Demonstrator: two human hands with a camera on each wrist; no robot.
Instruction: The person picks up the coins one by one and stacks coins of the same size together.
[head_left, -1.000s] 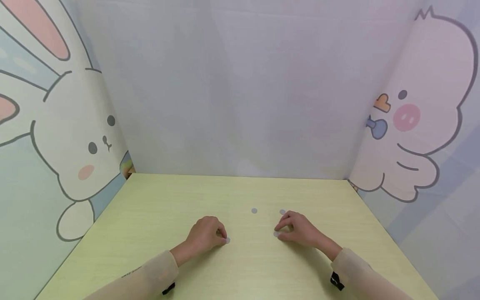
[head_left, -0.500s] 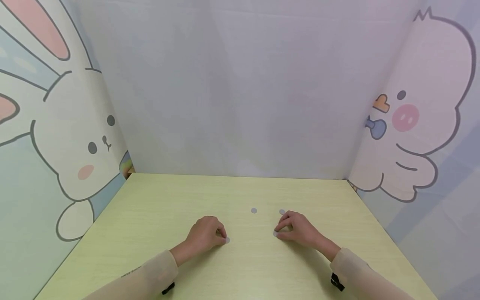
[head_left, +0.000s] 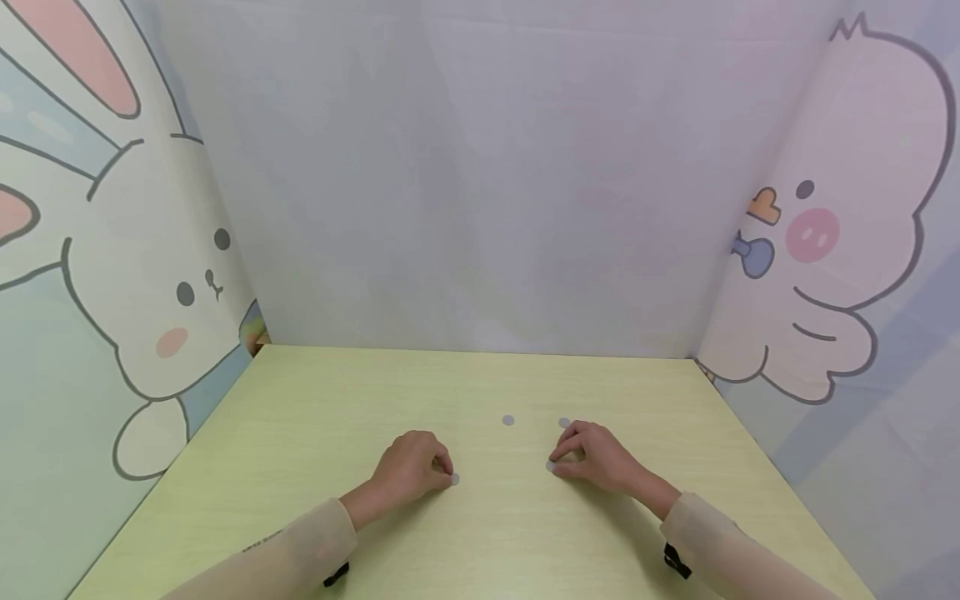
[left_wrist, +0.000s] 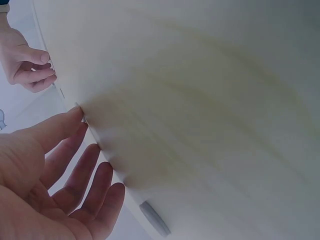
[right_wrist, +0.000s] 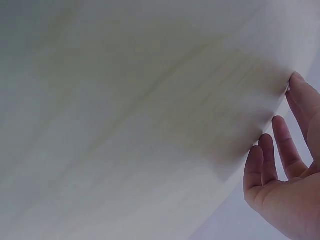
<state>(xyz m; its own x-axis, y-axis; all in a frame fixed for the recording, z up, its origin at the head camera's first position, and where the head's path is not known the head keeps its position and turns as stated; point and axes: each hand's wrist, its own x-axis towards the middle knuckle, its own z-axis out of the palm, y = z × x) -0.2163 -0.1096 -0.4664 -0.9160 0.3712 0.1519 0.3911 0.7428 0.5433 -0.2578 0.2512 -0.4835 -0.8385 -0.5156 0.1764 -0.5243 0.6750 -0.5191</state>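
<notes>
My left hand (head_left: 408,468) rests low at the left of the table's middle, its thumb and forefinger pinching the edge of a small flat grey disc (head_left: 455,479). On the other side, my right hand (head_left: 597,460) pinches a second grey disc (head_left: 551,467) the same way. Just beyond the right fingertips lies another disc (head_left: 565,422), partly covered by the hand. One more disc (head_left: 508,420) lies between the hands, farther back. In the left wrist view, the left fingertips (left_wrist: 117,187) touch down at the tabletop, and a grey disc-like piece (left_wrist: 155,218) lies past the little finger.
The pale yellow wooden table (head_left: 480,542) reaches back to a plain light curtain (head_left: 480,183). A rabbit-print cloth (head_left: 142,275) hangs along the left side, and a cloth with a chick print (head_left: 847,250) hangs at the right.
The right hand's disc has shifted very slightly left between one second and half a second ago. Both hands otherwise keep their places, and the other discs stay put.
</notes>
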